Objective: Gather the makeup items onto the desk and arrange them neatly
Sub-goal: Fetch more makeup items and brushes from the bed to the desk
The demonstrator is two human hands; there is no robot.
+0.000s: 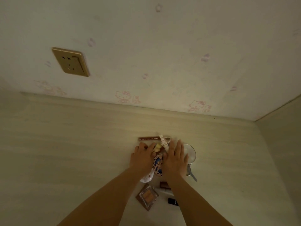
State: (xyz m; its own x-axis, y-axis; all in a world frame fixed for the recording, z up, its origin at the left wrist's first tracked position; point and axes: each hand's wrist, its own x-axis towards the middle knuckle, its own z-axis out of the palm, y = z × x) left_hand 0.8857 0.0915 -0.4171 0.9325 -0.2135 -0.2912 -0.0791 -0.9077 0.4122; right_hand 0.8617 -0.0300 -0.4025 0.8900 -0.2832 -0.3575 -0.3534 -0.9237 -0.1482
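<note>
Both hands are working over a small cluster of makeup on the pale wood-grain desk [73,144], so this looks like the arranging step rather than the gathering. Going left to right: the left hand [143,156] is lying palm down with its fingers curled at the tips, touching a yellowish item that I cannot identify. Beyond it a slim brown pencil-shaped tube [149,138] is lying flat, parallel to the wall. Between the hands a blue-and-pink patterned round compact [157,163] is showing. The right hand [176,158] is resting flat, fingers straight and spread, partly covering a round clear-rimmed mirror [191,153]. Nearer the person, a square clear-cased blush palette [147,196] is sitting askew beside a small dark tube [173,201].

Next, I judge, the pieces need separating and lining up. Behind everything, cream cartoon-cat wallpaper [162,54] is carrying a gold wall socket [70,62].
</note>
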